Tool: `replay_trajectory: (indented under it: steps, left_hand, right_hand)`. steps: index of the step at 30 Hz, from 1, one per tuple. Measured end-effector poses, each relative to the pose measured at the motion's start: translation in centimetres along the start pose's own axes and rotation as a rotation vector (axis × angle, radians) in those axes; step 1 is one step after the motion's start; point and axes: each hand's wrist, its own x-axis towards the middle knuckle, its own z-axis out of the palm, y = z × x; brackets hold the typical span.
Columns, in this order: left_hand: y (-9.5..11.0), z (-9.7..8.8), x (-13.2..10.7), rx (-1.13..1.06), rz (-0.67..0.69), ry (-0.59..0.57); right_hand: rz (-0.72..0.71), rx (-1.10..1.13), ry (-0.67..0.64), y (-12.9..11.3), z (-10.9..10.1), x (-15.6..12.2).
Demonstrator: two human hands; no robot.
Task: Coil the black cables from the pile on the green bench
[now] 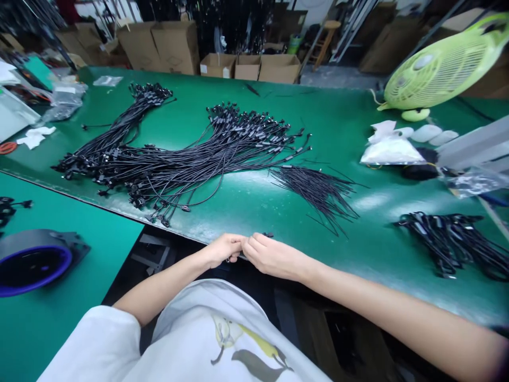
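Cable heap point(186, 163) lies across left and middle of bench point(246, 199); strip pile point(318, 191) just right of it. Left hand point(222, 249) and right hand point(272, 256) at front edge. Bundled cables point(457, 239) far right, fan point(441, 69) behind; boxes point(279, 68) stand beyond.

A small blackish item point(269, 234) is being held where the left hand point(223, 250) and right hand point(276, 258) are meeting, at the near edge of the green tabletop point(246, 204). Dark bits are peeking out just beyond the right hand's knuckles and below the left hand's fingers; the hands are covering the rest, hiding its full shape, its tilt and whether those bits are joining.
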Motion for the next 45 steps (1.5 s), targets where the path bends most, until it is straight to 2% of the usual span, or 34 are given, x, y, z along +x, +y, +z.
replay_trajectory:
  steps: [3,7,10,13,16,18,20,22,24,26,27,29,30,32,35,38,40,43,45]
  left_hand:
    - [-0.5,0.2,-0.4,-0.028,-0.069,-0.039]
    - [-0.9,0.8,-1.0,-0.01,-0.096,-0.068]
    - [-0.9,1.4,-1.6,0.023,-0.057,-0.036]
    - [-0.2,1.9,-1.9,0.113,0.091,0.085]
    - [1.1,2.0,-1.5,0.095,0.26,0.25]
    - [2.0,1.6,-1.0,-0.003,0.296,0.264]
    - [2.8,0.8,-0.8,-0.027,0.345,0.225]
    - [3.4,0.1,-1.2,0.105,0.464,0.266]
    - [3.8,-0.4,-2.1,0.345,0.596,0.352]
    - [3.9,-0.5,-3.0,0.544,0.645,0.322]
    - [3.7,-0.4,-3.3,0.606,0.634,0.241]
    - [3.2,-0.1,-3.4,0.659,0.563,0.077]
    - [2.8,-0.1,-3.3,0.657,0.511,0.039]
    - [1.9,-0.2,-2.6,0.588,0.411,0.069]
    - [1.4,-0.8,-1.5,0.32,0.291,0.151]
    - [2.4,-1.0,-1.4,0.042,0.199,0.113]
    - [3.5,-0.7,-1.8,-0.061,0.214,0.138]
    - [4.2,0.1,-2.9,-0.019,0.399,0.271]
    - [3.6,0.7,-3.3,0.097,0.509,0.366]
  right_hand:
    - [-0.074,-0.095,-0.025,-0.6,-0.5,0.1]
    - [-0.139,-0.139,-0.067,-1.2,-0.9,0.2]
    - [-0.082,-0.133,-0.116,-1.5,-0.8,0.3]
    - [0.154,-0.071,-0.142,-1.3,0.0,0.7]
    - [0.446,0.059,-0.037,-0.9,1.1,1.6]
    - [0.633,0.154,0.066,-0.9,1.6,2.4]
    - [0.834,0.306,0.186,-1.1,2.0,3.0]
    - [1.0,0.559,0.301,-1.3,2.1,3.1]
    - [1.077,0.837,0.353,-1.1,2.1,2.8]
    - [1.087,0.947,0.343,-0.8,2.0,2.3]
    - [1.082,0.895,0.334,-0.7,1.9,2.0]
    - [1.028,0.632,0.325,-0.9,1.6,1.7]
    - [0.978,0.473,0.319,-1.1,1.5,1.7]
    - [0.861,0.22,0.305,-1.9,1.3,1.9]
    - [0.765,0.096,0.298,-3.2,1.3,2.3]
    - [0.74,0.189,0.302,-4.0,1.5,2.7]
    - [0.765,0.342,0.293,-4.1,1.7,2.7]
    - [0.88,0.629,0.242,-3.7,2.1,2.4]
    - [0.977,0.73,0.227,-3.4,2.2,2.2]
